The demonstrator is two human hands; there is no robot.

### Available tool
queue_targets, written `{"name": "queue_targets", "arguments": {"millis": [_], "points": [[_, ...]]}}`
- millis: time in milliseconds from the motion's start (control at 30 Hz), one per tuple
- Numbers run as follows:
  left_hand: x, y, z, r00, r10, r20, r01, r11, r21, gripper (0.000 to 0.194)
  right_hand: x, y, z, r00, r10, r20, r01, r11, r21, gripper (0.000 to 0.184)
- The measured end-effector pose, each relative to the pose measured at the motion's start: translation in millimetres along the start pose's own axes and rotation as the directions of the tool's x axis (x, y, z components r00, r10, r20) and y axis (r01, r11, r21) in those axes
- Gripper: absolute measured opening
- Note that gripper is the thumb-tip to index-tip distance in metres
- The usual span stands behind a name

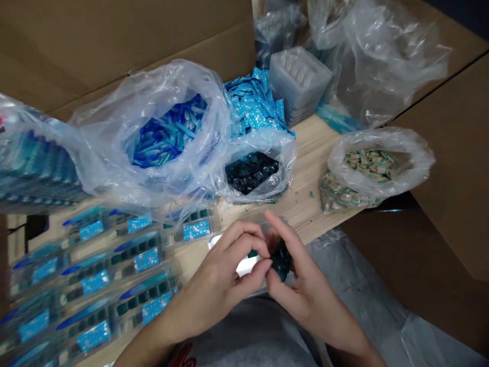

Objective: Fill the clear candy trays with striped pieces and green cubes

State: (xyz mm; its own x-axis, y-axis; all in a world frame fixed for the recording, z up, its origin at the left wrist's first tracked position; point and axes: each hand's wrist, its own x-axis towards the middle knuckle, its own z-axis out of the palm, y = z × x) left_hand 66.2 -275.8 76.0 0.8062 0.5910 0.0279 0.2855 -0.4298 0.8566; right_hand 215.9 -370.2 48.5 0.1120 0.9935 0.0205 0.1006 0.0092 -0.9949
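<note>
Near the table's front edge, my two hands meet at the fingertips. My left hand [237,270] is closed in a pinch, and whatever sits between its thumb and forefinger is too small to make out. In the cupped palm of my right hand [301,280] lie several glossy dark green square blocks [281,262], held under curled fingers with the forefinger lifted. Beneath the hands is a clear plastic tray [248,267], mostly covered by them. Just beyond stands an open plastic bag [286,148] filled with similar dark blocks [252,173].
Filled clear trays [145,260] cover the left table. Behind them, a large bag [103,137] holds blue sticks [168,132]. Further back are blue packets [254,104] and stacked empty trays [300,81]. A bag of beige-green pieces [382,148] sits right, beside cardboard [451,163].
</note>
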Motion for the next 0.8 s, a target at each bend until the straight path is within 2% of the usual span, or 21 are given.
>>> {"name": "queue_targets", "arguments": {"millis": [133,200,367,433,533,667,800], "points": [[-2,-7,-0.9,0.991,-0.035,-0.127,0.014,0.987,-0.161,0.014,3,-4,-2,0.996,0.008,-0.085,0.002,0.992,0.123,0.044],[-3,-9,-1.3,0.989,-0.05,-0.142,0.015,0.972,-0.235,0.013,5,-5,-3,0.989,0.037,-0.145,-0.011,0.984,0.176,0.033],[-2,-5,0.9,0.987,-0.067,-0.149,0.005,0.925,-0.381,0.01,6,-2,0,0.979,0.05,-0.197,-0.003,0.973,0.231,0.031],[-2,-5,2.9,0.985,-0.043,-0.168,-0.02,0.934,-0.356,0.009,5,0,3,0.964,0.039,-0.264,0.017,0.978,0.207,0.031],[-8,-6,5.3,0.97,0.061,-0.234,-0.11,0.973,-0.201,0.014,2,2,4,0.936,-0.029,-0.352,0.066,0.993,0.094,0.036],[-15,-9,6.1,0.966,0.19,-0.175,-0.198,0.98,-0.025,0.019,-6,3,-1,0.97,-0.08,-0.229,0.085,0.996,0.011,0.04],[-15,-11,6.0,0.968,0.155,-0.196,-0.155,0.988,0.015,0.022,-7,4,-7,0.988,-0.055,-0.144,0.059,0.998,0.024,0.032]]}}
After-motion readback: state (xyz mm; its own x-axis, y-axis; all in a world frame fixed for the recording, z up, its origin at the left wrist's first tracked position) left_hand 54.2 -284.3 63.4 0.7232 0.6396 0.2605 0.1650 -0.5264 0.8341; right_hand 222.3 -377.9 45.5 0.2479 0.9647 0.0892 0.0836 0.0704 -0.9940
